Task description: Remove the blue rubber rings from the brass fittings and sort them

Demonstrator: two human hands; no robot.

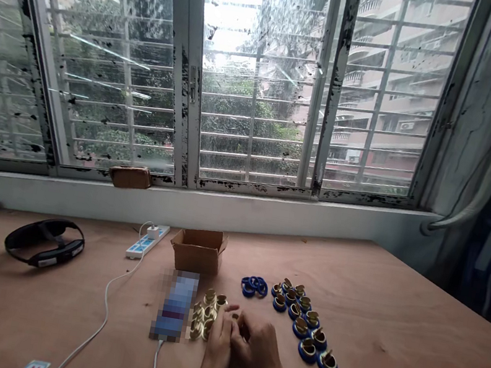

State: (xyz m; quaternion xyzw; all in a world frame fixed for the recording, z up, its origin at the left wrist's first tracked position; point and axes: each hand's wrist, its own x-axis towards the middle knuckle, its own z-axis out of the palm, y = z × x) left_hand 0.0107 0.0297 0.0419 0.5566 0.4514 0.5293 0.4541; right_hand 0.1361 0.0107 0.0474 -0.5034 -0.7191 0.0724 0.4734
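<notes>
Near the table's front edge, my left hand (220, 340) and my right hand (255, 341) meet with bent fingers. A small gold piece shows partly between them; which hand holds it is hard to tell. Loose gold round pieces (197, 321) lie just left of my left hand. Behind my hands is a small pile of blue rings (254, 286). Several gold pieces seated in blue rings (307, 349) stand in slanting rows to the right of my right hand.
An open cardboard box (198, 258) stands behind a blurred phone (176, 307) with a white cable. Further left are a power strip (147, 243) and a black headband device (44, 243). The wooden table (392, 321) meets a windowed wall.
</notes>
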